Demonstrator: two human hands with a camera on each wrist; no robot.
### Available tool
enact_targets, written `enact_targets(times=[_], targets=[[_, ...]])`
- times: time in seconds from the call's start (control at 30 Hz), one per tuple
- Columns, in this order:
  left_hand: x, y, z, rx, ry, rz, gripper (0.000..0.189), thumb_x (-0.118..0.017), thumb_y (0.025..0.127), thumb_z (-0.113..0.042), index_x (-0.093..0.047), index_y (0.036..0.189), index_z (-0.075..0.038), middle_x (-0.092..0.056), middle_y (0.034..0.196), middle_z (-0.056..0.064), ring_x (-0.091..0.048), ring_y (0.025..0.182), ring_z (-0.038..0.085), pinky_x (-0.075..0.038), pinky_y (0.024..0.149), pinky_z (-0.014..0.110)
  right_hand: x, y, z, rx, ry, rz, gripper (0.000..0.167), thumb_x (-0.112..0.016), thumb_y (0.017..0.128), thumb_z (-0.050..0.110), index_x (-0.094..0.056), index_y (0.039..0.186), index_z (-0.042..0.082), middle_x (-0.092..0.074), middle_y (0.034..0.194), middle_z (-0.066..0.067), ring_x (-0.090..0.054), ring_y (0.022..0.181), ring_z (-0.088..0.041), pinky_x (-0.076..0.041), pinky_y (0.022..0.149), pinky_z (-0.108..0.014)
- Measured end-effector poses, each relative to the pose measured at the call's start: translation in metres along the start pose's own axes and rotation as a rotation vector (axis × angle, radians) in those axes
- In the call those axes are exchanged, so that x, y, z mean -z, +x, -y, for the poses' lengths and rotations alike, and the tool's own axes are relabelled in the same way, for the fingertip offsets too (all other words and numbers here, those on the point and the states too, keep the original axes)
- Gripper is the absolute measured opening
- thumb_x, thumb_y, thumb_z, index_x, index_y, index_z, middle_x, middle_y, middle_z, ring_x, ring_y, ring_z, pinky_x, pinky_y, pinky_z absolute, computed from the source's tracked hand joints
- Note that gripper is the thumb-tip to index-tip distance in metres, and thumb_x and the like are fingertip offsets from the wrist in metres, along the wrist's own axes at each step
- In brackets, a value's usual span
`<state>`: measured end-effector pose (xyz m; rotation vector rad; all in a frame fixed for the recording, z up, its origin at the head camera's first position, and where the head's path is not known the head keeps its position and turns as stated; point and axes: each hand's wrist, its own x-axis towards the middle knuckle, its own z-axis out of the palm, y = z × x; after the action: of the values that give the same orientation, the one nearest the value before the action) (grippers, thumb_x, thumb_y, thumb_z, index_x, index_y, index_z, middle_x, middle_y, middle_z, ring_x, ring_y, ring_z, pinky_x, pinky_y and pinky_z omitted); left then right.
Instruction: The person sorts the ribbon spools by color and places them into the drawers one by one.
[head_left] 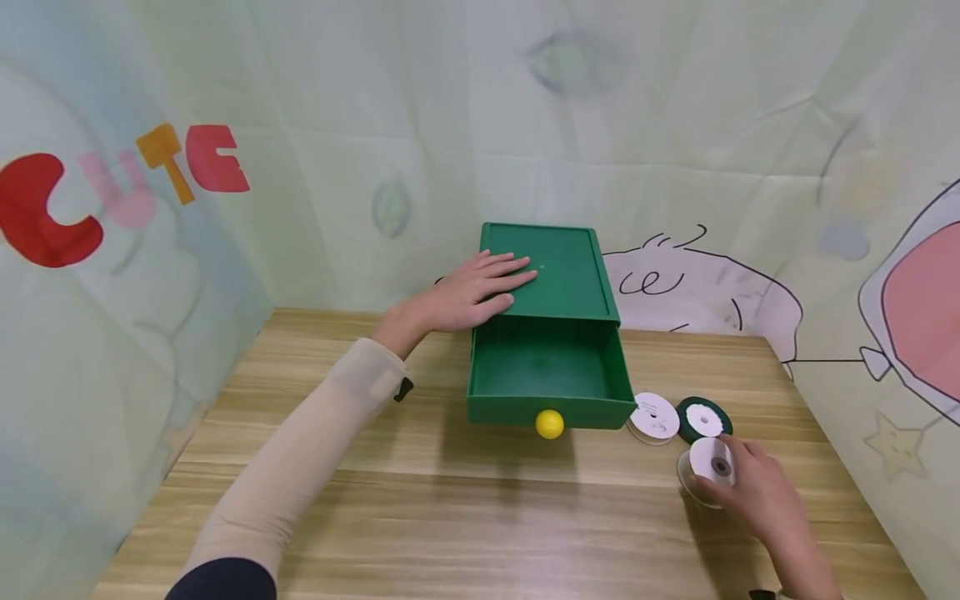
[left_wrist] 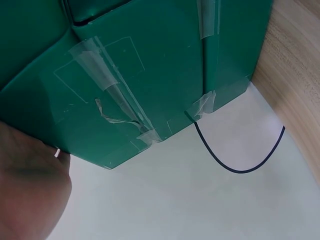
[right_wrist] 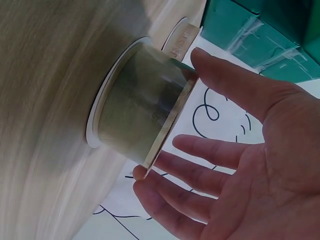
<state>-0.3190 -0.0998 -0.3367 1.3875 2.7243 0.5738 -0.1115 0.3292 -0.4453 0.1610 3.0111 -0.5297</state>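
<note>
My left hand [head_left: 483, 292] lies with straight fingers on top of a green drawer box [head_left: 562, 267]. Its drawer [head_left: 551, 358], with a yellow ball knob [head_left: 550, 424], is pulled out and shows a bare inside. At the right, my right hand [head_left: 765, 487] has thumb and fingers around the upper rim of a ribbon spool [head_left: 707, 460]. In the right wrist view this spool [right_wrist: 142, 100] stands on its flat end, wound with wide gold-beige ribbon. Just behind it lie a white-faced spool [head_left: 654, 417] and a dark green ribbon spool [head_left: 703, 419].
Everything stands on a wood-grain table [head_left: 360, 517]. Printed cloth walls [head_left: 337, 167] enclose its back and sides, right behind the drawer box. Clear tape [left_wrist: 107, 70] runs along the box's green panels in the left wrist view.
</note>
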Motion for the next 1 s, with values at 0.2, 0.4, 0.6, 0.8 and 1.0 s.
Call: enact_targets(times=[0.2,0.4,0.6,0.8,1.0], targets=[[0.0,0.0,0.001,0.006,-0.004,-0.006,0.057,-0.039,0.114,-0.033,-0.033,0.168,-0.014,-0.023,0.176,0.009,-0.013,0.165,0.031,0.003,0.133,0.045,0.0,0.003,0.0,0.0,-0.003,0.021,0.084,-0.084,0.089,0.037,-0.048,0.144,-0.015,-0.047,0.139,-0.046,-0.051,0.121,-0.063,-0.048,0.092,-0.074],[-0.001,0.0,0.001,0.009,-0.004,0.002,0.056,-0.039,0.115,-0.033,-0.033,0.168,-0.015,-0.023,0.177,0.008,-0.012,0.165,0.031,0.003,0.133,0.045,0.0,0.005,0.0,-0.033,-0.003,0.06,0.086,-0.085,0.088,0.04,-0.049,0.143,-0.015,-0.045,0.139,-0.047,-0.052,0.117,-0.061,-0.05,0.091,-0.072],[0.0,0.001,-0.001,0.009,-0.011,0.004,0.057,-0.039,0.115,-0.033,-0.033,0.168,-0.015,-0.023,0.177,0.008,-0.012,0.165,0.03,0.003,0.133,0.045,0.006,0.003,-0.002,0.054,-0.002,-0.022,0.085,-0.088,0.084,0.038,-0.053,0.14,-0.016,-0.053,0.131,-0.047,-0.06,0.11,-0.059,-0.052,0.088,-0.069],[0.001,0.0,-0.001,0.008,-0.012,0.002,0.056,-0.039,0.115,-0.033,-0.033,0.168,-0.015,-0.023,0.176,0.009,-0.012,0.165,0.031,0.004,0.133,0.045,0.017,0.002,0.001,0.128,0.006,-0.084,0.08,-0.088,0.084,0.034,-0.054,0.138,-0.014,-0.058,0.125,-0.044,-0.064,0.101,-0.053,-0.053,0.08,-0.061],[0.001,0.0,-0.001,0.008,-0.006,0.007,0.056,-0.039,0.115,-0.033,-0.032,0.168,-0.015,-0.023,0.176,0.008,-0.012,0.165,0.03,0.004,0.133,0.044,0.03,0.003,0.007,0.132,-0.002,-0.072,0.081,-0.089,0.084,0.034,-0.053,0.14,-0.013,-0.057,0.125,-0.044,-0.062,0.101,-0.051,-0.052,0.079,-0.061]])
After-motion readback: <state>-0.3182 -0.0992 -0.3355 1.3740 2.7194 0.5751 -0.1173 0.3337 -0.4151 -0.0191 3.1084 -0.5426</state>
